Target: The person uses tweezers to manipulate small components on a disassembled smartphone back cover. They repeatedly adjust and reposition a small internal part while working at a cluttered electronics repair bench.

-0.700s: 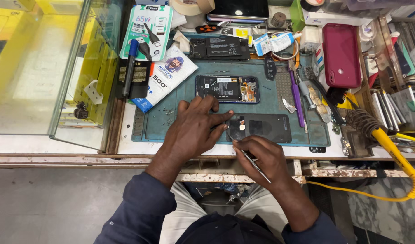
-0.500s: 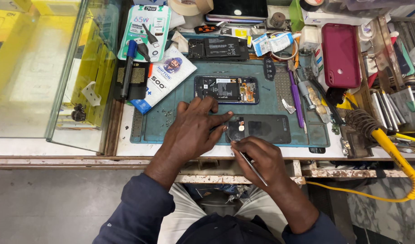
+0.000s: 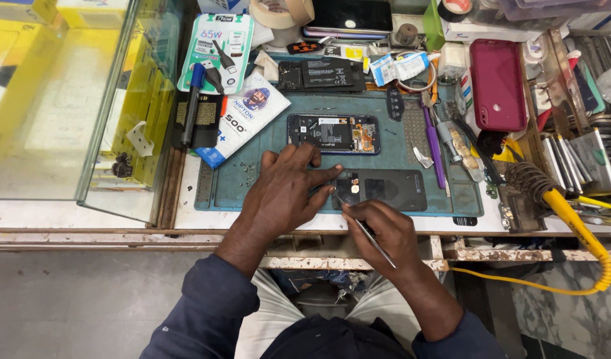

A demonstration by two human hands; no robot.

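A dark phone back cover lies on the green work mat, near its front edge. My left hand rests flat on the mat with fingers spread, its fingertips pressing the cover's left end. My right hand grips thin metal tweezers, whose tip touches the cover's left part near a small round piece. Behind the cover lies an opened phone body with its circuit boards exposed.
A glass display case stands at left. A red phone case, a black battery part, a purple tool, packets and a tape roll crowd the back. A soldering iron with yellow cord lies at right.
Both hands stay at the back cover; the tweezers' tip has shifted only slightly over its left end.
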